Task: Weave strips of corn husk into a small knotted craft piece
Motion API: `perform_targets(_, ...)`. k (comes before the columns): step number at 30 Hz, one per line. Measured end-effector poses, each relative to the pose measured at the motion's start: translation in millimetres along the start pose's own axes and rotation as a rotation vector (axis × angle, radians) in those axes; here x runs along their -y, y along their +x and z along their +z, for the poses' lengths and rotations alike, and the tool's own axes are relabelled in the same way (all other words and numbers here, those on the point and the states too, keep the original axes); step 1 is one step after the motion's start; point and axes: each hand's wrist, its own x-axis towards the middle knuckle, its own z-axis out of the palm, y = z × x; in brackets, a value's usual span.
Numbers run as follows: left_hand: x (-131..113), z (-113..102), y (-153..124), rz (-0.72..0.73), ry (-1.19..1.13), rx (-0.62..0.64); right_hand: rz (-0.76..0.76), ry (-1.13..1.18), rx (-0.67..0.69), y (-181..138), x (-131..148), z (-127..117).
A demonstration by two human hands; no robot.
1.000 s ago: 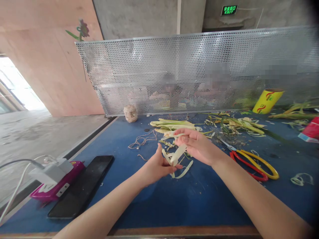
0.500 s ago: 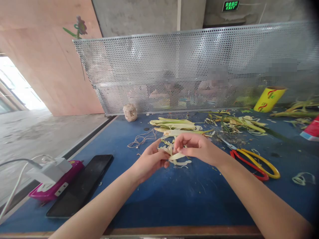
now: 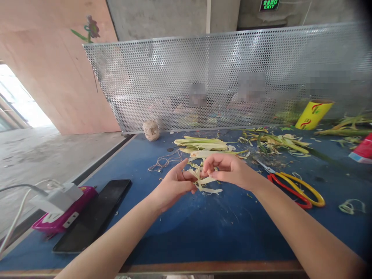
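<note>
My left hand (image 3: 178, 183) and my right hand (image 3: 225, 169) meet over the middle of the table. Between them is a small bundle of pale husk strips (image 3: 208, 190), its ends splaying outward. My left thumb and fingers close on the bundle's left side, index finger lifted. My right thumb and fingertips pinch one of its strips; the exact grip is partly hidden. Just beyond lie long yellow-green husk leaves (image 3: 203, 145). Thin twine (image 3: 164, 161) lies loosely coiled left of them. To the right of my right hand are scissors (image 3: 296, 190) with red and yellow handles.
A black phone (image 3: 94, 217) and a purple power strip (image 3: 65, 217) with a white charger lie at left. A perforated metal screen (image 3: 174, 77) closes off the far edge. A yellow roll (image 3: 314, 115) and plant scraps (image 3: 279, 143) sit at back right.
My left index finger and thumb have spread a little further apart. My right hand has hardly moved, and the husk strips stay between both hands. The view has shifted slightly.
</note>
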Motion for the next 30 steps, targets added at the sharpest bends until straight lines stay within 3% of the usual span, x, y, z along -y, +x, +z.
perform_targets(19,3,0,1,-0.07,0.108,0.051,0.047,-0.318,0.101,0,6,14)
perform_targets(25,1,1,0,-0.057,0.106,0.072,-0.041,-0.441,-0.037,2,8,16)
perform_targets(28,-1,0,0,-0.035,0.1,0.044,0.066,-0.381,-0.203,2,5,9)
perform_targets(30,-1,0,0,-0.007,0.085,0.001,0.193,-0.313,-0.214,2,2,3)
